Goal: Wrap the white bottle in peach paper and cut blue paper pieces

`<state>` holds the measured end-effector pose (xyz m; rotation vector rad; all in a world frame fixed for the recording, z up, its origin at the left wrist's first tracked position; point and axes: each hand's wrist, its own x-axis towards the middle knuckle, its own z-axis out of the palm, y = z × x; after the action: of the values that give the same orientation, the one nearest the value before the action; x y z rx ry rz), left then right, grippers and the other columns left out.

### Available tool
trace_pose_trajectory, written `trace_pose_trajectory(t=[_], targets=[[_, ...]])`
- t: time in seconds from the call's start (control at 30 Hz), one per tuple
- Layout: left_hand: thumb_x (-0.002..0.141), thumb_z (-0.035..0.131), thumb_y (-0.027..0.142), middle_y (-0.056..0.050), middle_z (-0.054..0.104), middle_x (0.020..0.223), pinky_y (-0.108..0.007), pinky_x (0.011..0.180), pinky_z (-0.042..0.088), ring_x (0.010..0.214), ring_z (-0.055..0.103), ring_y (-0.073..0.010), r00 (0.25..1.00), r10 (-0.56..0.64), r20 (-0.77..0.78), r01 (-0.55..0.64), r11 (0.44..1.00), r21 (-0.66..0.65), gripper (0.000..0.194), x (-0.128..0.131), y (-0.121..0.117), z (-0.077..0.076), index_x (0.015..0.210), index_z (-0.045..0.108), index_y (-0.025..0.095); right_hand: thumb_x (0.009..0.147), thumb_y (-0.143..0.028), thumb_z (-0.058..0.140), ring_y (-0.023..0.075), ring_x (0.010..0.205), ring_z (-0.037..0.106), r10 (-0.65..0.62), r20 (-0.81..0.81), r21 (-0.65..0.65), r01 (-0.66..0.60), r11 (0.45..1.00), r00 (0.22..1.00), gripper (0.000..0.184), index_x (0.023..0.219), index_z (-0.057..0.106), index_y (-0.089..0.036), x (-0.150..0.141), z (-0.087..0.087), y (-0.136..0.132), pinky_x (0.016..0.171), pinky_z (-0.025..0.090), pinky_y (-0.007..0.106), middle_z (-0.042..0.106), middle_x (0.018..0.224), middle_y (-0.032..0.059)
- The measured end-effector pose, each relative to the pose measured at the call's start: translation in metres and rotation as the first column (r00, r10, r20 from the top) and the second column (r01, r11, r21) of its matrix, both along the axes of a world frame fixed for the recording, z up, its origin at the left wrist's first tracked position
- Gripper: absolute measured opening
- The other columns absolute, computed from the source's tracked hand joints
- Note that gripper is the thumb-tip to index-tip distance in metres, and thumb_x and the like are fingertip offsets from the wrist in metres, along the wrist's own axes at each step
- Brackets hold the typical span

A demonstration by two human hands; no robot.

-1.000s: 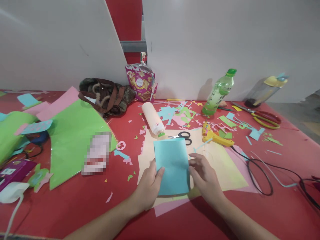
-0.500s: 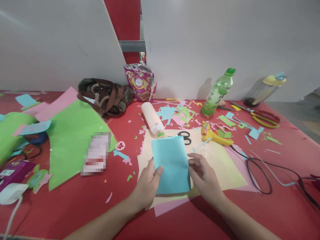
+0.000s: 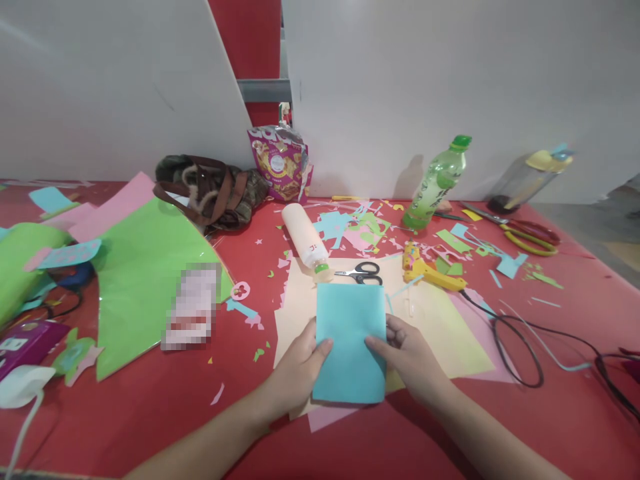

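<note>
A rectangle of blue paper (image 3: 350, 343) is held up in front of me between both hands. My left hand (image 3: 303, 360) pinches its left edge, thumb on the front and fingers behind. On the right edge, my right hand (image 3: 405, 350) grips it the same way, its thumb pressed on the face. Beyond the paper's top edge lie small black-handled scissors (image 3: 364, 272). A white glue bottle (image 3: 304, 237) with a green collar rests just left of them. Cream paper sheets (image 3: 295, 300) spread beneath, partly hidden by the blue paper and my hands.
A yellow glue gun (image 3: 433, 277) with a black cord (image 3: 530, 327) lies to the right. Behind it stands a green bottle (image 3: 437, 183), with large scissors (image 3: 525, 233) alongside. Green sheets (image 3: 145, 287), a bag (image 3: 213, 193) and a snack packet (image 3: 281, 163) occupy the left and back. Paper scraps (image 3: 370, 230) litter the red table.
The blue paper has shifted slightly right and toward me, uncovering more of the scissors. My right hand has closed on its right edge, thumb now on the front.
</note>
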<state>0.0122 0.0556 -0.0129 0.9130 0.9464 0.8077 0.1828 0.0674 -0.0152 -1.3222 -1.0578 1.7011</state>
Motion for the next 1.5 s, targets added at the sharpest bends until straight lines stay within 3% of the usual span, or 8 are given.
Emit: trace_pose_trajectory(t=[0.17, 0.27, 0.4, 0.6, 0.83, 1.07, 1.27, 1.5], targets=[[0.082, 0.042, 0.032, -0.012, 0.050, 0.119, -0.037, 0.087, 0.039, 0.106, 0.048, -0.0235, 1.000, -0.014, -0.016, 0.015, 0.999, 0.032, 0.042, -0.002, 0.000, -0.002, 0.120, 0.033, 0.015, 0.064, -0.044, 0.059, 0.0119, 0.049, 0.054, -0.034, 0.098, -0.012, 0.036, 0.999, 0.995, 0.030, 0.075, 0.054, -0.017, 0.002, 0.000, 0.000, 0.042, 0.041, 0.022, 0.060, 0.059, -0.0004], [0.082, 0.041, 0.032, -0.012, 0.050, 0.119, -0.038, 0.090, 0.037, 0.106, 0.048, -0.0238, 0.998, -0.005, -0.059, 0.009, 0.998, 0.061, 0.043, -0.003, 0.000, -0.004, 0.121, 0.034, 0.015, 0.062, -0.047, 0.059, 0.0077, 0.039, 0.043, -0.075, 0.163, 0.039, 0.070, 0.997, 0.984, 0.032, 0.066, 0.053, -0.017, 0.002, 0.000, 0.000, 0.036, 0.034, 0.019, 0.048, 0.045, -0.0052], [0.081, 0.043, 0.034, -0.011, 0.049, 0.120, -0.036, 0.090, 0.037, 0.107, 0.047, -0.0233, 0.998, -0.006, -0.069, 0.011, 0.997, 0.077, 0.044, -0.003, 0.000, -0.003, 0.120, 0.035, 0.015, 0.061, -0.050, 0.058, 0.0073, 0.037, 0.038, -0.104, 0.218, 0.089, 0.086, 0.992, 0.970, 0.034, 0.062, 0.053, -0.016, 0.002, 0.000, 0.000, 0.037, 0.033, 0.020, 0.040, 0.041, -0.0066], [0.080, 0.042, 0.041, -0.009, 0.056, 0.111, -0.032, 0.080, 0.043, 0.099, 0.053, -0.0225, 0.993, 0.071, -0.092, -0.071, 0.997, -0.007, 0.041, -0.003, 0.001, 0.006, 0.113, 0.043, 0.016, 0.062, -0.049, 0.057, 0.0105, 0.045, 0.046, -0.071, 0.234, 0.071, 0.056, 0.996, 0.970, 0.033, 0.067, 0.054, -0.016, 0.002, 0.002, -0.002, 0.043, 0.037, 0.022, 0.052, 0.051, -0.0024], [0.082, 0.039, 0.041, -0.008, 0.054, 0.113, -0.034, 0.082, 0.042, 0.100, 0.051, -0.0226, 0.987, 0.084, -0.136, -0.073, 0.994, 0.079, 0.042, -0.004, 0.002, 0.003, 0.116, 0.041, 0.017, 0.066, -0.045, 0.056, 0.0127, 0.054, 0.052, -0.011, 0.210, 0.069, -0.003, 0.998, 0.978, 0.030, 0.070, 0.056, -0.015, 0.000, 0.000, -0.003, 0.051, 0.040, 0.024, 0.057, 0.058, -0.0001], [0.083, 0.037, 0.039, -0.006, 0.057, 0.109, -0.034, 0.082, 0.042, 0.097, 0.053, -0.0219, 0.986, 0.060, -0.156, -0.043, 0.993, 0.112, 0.038, -0.004, 0.002, 0.002, 0.114, 0.043, 0.019, 0.066, -0.046, 0.056, 0.0135, 0.059, 0.055, -0.049, 0.162, 0.088, 0.035, 0.995, 0.986, 0.031, 0.075, 0.056, -0.016, 0.000, 0.004, -0.003, 0.053, 0.042, 0.023, 0.059, 0.061, 0.0008], [0.085, 0.035, 0.038, -0.005, 0.058, 0.107, -0.031, 0.080, 0.043, 0.093, 0.054, -0.0196, 0.978, 0.055, -0.200, -0.031, 0.992, 0.123, 0.035, -0.005, 0.001, 0.001, 0.112, 0.045, 0.018, 0.063, -0.045, 0.059, 0.0089, 0.045, 0.045, -0.046, 0.191, 0.049, 0.037, 0.998, 0.981, 0.029, 0.068, 0.053, -0.016, 0.000, 0.005, -0.003, 0.042, 0.035, 0.020, 0.050, 0.050, -0.0038], [0.085, 0.032, 0.037, -0.004, 0.058, 0.103, -0.031, 0.079, 0.042, 0.089, 0.055, -0.0181, 0.977, 0.038, -0.208, -0.008, 0.990, 0.140, 0.034, -0.005, 0.000, 0.001, 0.111, 0.044, 0.018, 0.064, -0.048, 0.056, 0.0057, 0.040, 0.032, -0.094, 0.217, 0.077, 0.079, 0.994, 0.972, 0.037, 0.049, 0.041, -0.017, 0.001, 0.004, -0.001, 0.039, 0.029, 0.019, 0.031, 0.043, -0.0072]])
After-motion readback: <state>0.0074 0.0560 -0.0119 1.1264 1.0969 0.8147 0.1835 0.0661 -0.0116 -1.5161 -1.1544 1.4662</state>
